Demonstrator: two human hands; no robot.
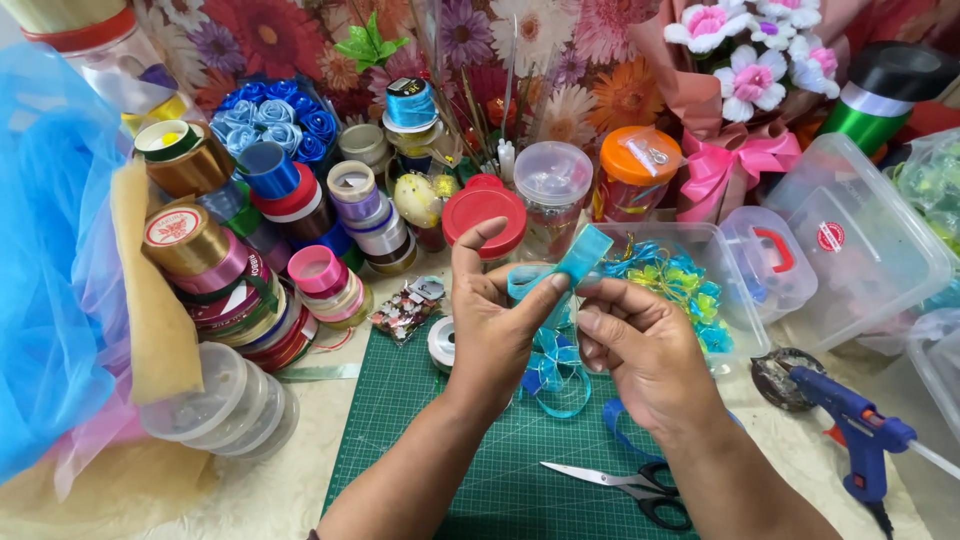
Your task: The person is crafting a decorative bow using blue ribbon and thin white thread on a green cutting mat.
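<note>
Ribbon [583,252] is angling up-right at frame ctr; L hand [497,320] & R hand [640,345] are both pinching it, L nearer its top.

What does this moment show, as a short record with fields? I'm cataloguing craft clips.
left hand: pinches a teal ribbon with thumb and fingers
right hand: holds the same ribbon from the other side
under the hands: green cutting mat, ribbon bow
near right: scissors, blue glue gun
left side: stacked ribbon spools
</note>
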